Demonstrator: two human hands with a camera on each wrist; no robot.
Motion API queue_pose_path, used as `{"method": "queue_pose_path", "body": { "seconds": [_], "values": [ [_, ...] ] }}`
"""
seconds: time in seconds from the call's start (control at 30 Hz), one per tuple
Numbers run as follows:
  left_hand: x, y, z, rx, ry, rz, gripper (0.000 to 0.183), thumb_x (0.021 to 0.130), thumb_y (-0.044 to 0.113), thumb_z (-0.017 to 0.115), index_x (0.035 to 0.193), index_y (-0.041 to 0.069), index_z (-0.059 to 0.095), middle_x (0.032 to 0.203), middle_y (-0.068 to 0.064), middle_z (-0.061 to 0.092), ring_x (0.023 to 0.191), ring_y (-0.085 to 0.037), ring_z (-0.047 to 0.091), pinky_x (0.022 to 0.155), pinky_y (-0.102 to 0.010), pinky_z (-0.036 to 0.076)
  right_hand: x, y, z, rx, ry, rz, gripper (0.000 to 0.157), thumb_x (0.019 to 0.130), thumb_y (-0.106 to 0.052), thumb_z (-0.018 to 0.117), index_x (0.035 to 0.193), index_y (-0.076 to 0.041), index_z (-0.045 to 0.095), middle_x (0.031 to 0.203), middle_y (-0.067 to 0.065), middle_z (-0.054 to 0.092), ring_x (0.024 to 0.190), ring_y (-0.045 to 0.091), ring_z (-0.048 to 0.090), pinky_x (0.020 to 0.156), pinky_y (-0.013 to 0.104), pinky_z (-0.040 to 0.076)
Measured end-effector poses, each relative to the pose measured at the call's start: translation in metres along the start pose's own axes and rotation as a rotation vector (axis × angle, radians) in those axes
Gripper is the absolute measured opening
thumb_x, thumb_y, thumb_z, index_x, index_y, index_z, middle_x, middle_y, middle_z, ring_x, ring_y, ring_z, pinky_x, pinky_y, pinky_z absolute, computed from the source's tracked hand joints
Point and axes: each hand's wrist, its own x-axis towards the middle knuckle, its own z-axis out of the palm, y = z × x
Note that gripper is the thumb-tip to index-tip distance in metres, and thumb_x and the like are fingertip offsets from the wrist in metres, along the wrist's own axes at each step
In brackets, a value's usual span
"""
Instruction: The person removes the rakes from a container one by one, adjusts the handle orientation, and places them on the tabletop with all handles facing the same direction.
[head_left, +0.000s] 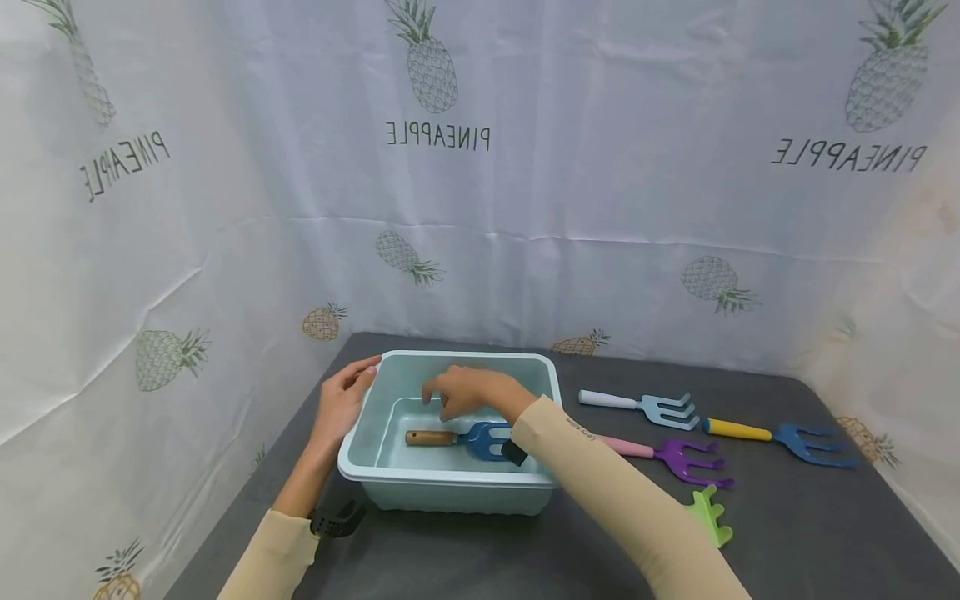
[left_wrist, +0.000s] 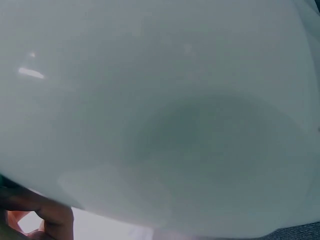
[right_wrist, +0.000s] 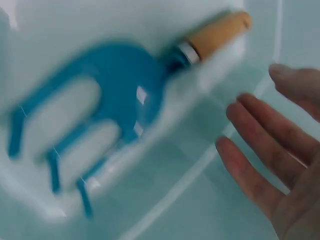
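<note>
A pale blue-green plastic basin point(head_left: 450, 477) stands on the dark table. My left hand point(head_left: 341, 407) holds its left rim near the far corner; in the left wrist view the basin wall point(left_wrist: 160, 100) fills most of the picture, with the curled fingers point(left_wrist: 55, 215) at the lower left. Inside the basin lies a blue hand fork point(head_left: 476, 437) with a wooden handle, seen close and blurred in the right wrist view. My right hand point(head_left: 468, 392) hovers over the basin beyond the fork's handle point(right_wrist: 220, 35), fingers loose and apart, holding nothing.
Right of the basin lie a light blue hand fork point(head_left: 660, 410), a blue fork with a yellow handle point(head_left: 802, 440) and a purple fork with a pink handle point(head_left: 686, 460). A green toothed tool point(head_left: 708, 515) is partly hidden by the right sleeve point(head_left: 622, 492). A pineapple-print curtain point(head_left: 510, 183) hangs behind.
</note>
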Motion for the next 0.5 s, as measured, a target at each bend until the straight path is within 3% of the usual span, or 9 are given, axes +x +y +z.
{"method": "queue_pose_path", "body": {
  "seconds": [0.33, 0.5],
  "values": [
    [0.000, 0.000, 0.001, 0.002, 0.005, 0.004, 0.041, 0.110, 0.034, 0.051, 0.143, 0.013, 0.063, 0.140, -0.017, 0.066, 0.116, -0.029, 0.066, 0.077, -0.016, 0.052, 0.008, 0.009, 0.011, -0.006, -0.029, 0.021, 0.043, 0.096, -0.020, 0.072, 0.139, -0.019, 0.064, 0.130, 0.007, 0.069, 0.108, 0.014, 0.064, 0.089, 0.030, 0.055],
    [0.000, -0.001, 0.000, 0.002, 0.001, 0.005, 0.042, 0.110, 0.035, 0.051, 0.143, 0.012, 0.062, 0.141, -0.017, 0.065, 0.119, -0.031, 0.066, 0.078, -0.015, 0.052, 0.009, 0.009, 0.016, 0.001, -0.037, 0.042, 0.043, 0.094, -0.022, 0.076, 0.135, -0.021, 0.066, 0.120, 0.002, 0.070, 0.099, 0.011, 0.063, 0.084, 0.028, 0.054]
  ]
}}
